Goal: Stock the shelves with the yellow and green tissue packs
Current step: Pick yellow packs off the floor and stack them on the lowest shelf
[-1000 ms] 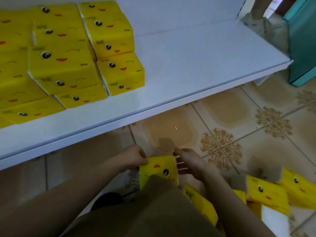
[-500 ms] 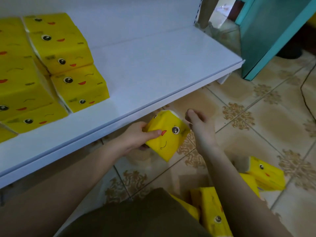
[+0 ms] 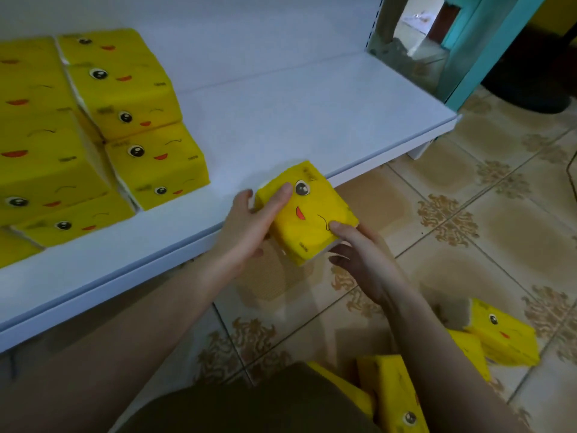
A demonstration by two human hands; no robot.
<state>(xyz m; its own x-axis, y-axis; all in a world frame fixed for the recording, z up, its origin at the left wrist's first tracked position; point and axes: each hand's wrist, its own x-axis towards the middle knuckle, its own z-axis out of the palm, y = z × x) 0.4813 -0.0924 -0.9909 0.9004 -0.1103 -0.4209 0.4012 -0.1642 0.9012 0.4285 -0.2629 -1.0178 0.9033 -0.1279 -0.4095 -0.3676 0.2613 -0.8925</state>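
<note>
While both hands are clasping it, the yellow tissue pack (image 3: 307,214) is hanging tilted right at the front lip of the white shelf (image 3: 296,120), printed face looking up; its far corner is overlapping the board and the rest is sitting out over the tiled floor (image 3: 468,214); whether it is touching the shelf, I cannot tell. The left hand (image 3: 249,226) is gripping the pack from nine o'clock, thumb lying across the top face just beside the printed eye, fingers wrapping round the end; the right hand (image 3: 359,260) is gripping from five o'clock, thumb pressing on the top face by the squiggle, fingers curling underneath. Out at ten o'clock from the held pack, the stacked packs (image 3: 125,98) are sitting in piled rows on the shelf, faces showing; the nearest is lying near the left hand but apart from it. Down at five o'clock, loose packs (image 3: 502,339) are lying scattered on the floor beside the right forearm; at one o'clock, past the shelf's end, a teal frame (image 3: 487,48) is standing.
</note>
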